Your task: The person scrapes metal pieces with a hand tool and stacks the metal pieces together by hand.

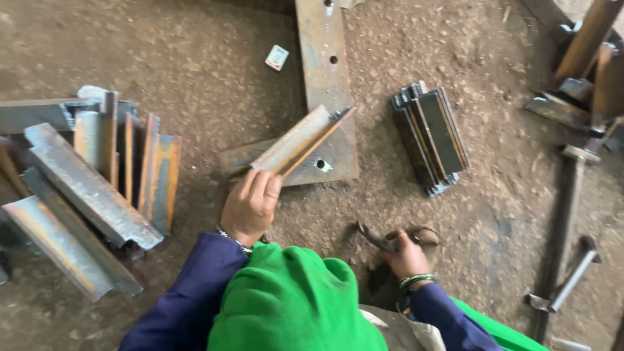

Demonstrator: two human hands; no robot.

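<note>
My left hand grips the near end of a short rusty angle-iron piece and holds it tilted above a flat L-shaped steel plate with drilled holes. Down at the dirt floor, my right hand is closed around a small rusty metal tool; what kind of tool it is I cannot tell. Both arms wear dark blue sleeves, with bangles at the wrists. A green cloth covers the lower middle of the view.
A heap of cut angle-iron lengths lies at the left. A stack of dark flat bars sits right of the plate. Steel rods and a clamp-like frame stand at the right. A small box lies on the dirt.
</note>
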